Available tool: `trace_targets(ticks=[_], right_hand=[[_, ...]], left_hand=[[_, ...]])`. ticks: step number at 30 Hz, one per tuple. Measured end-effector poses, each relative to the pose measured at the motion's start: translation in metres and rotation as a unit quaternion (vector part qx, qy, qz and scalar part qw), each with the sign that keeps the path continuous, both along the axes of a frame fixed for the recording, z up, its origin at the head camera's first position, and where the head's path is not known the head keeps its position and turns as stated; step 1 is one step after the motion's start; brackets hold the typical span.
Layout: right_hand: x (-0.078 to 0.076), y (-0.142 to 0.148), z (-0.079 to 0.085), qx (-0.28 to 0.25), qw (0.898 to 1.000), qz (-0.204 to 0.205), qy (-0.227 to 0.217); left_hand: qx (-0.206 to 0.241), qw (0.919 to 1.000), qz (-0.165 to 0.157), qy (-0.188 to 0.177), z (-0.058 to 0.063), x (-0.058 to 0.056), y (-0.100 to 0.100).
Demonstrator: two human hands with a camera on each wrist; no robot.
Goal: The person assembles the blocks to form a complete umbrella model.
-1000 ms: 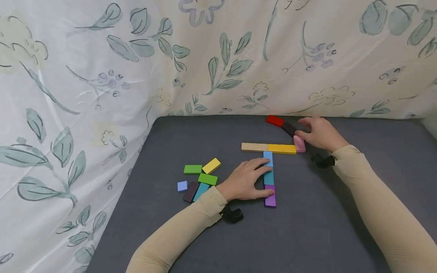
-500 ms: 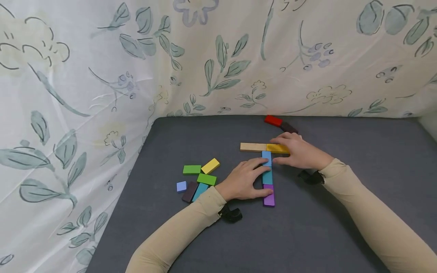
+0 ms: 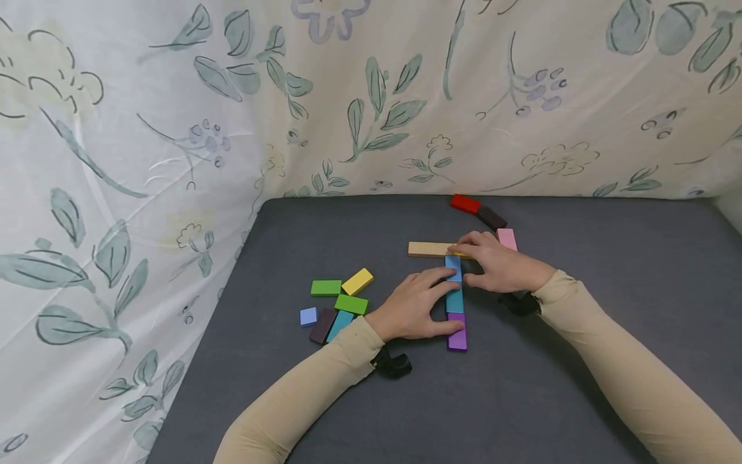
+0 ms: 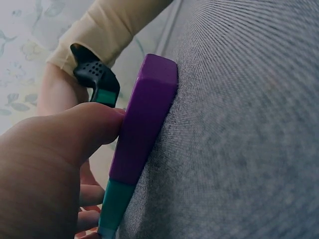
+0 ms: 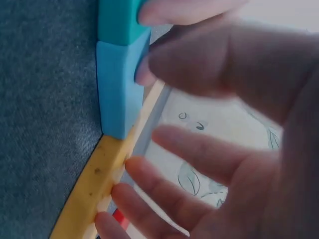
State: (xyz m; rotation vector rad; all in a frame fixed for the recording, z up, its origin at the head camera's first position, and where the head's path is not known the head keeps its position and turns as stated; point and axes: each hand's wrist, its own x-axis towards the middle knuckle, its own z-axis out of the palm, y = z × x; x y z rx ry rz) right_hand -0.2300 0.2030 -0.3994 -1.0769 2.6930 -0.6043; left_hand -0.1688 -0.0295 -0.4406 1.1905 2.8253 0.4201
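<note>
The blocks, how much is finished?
Looks done: purple block, teal block and blue block lie end to end. In hand: the left hand touches that line; the right hand is at the yellow block beyond. Perhaps remaining: the loose blocks near the left sleeve.

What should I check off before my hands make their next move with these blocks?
1. Light blue block, teal block and purple block end to end: ok, no gaps visible.
2. Light blue block meeting the orange-yellow block: ok, the right wrist view shows contact.
3. Left hand touching the purple block: ok.
4. Pink block against the orange-yellow block: cannot tell, the right hand covers that spot.
5. Loose teal-blue block fully in view: not ok, the left sleeve hides part of it.
</note>
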Motion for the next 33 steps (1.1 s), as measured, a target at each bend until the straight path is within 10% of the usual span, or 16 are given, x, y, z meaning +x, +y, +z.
trace_targets(ticks=[16, 33], right_hand=[[-0.004, -0.01, -0.01, -0.009, 0.991, 0.006, 0.137], [0.004, -0.011, -0.013, 0.013, 0.989, 0.001, 0.147]], left_hand=[[0.013, 0.9999, -0.001, 0.011, -0.003, -0.003, 0.002], [0.006, 0.9999, 0.007, -0.004, -0.004, 0.003, 0.005]])
